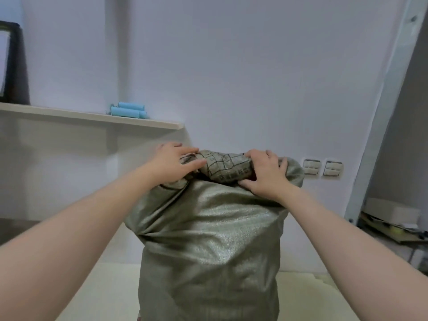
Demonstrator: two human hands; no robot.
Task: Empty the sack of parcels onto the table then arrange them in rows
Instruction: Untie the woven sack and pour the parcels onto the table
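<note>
Sack (208, 239): upright at frame centre on my table (111, 297), top rolled over.
Left hand (173, 163): fingers spread, laid on the roll.
Right hand (264, 176): I see fingers and thumb clamping the roll.

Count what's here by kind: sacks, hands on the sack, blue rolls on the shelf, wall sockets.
sack: 1
hands on it: 2 (left hand, right hand)
blue rolls on the shelf: 2
wall sockets: 2
Total: 7
</note>
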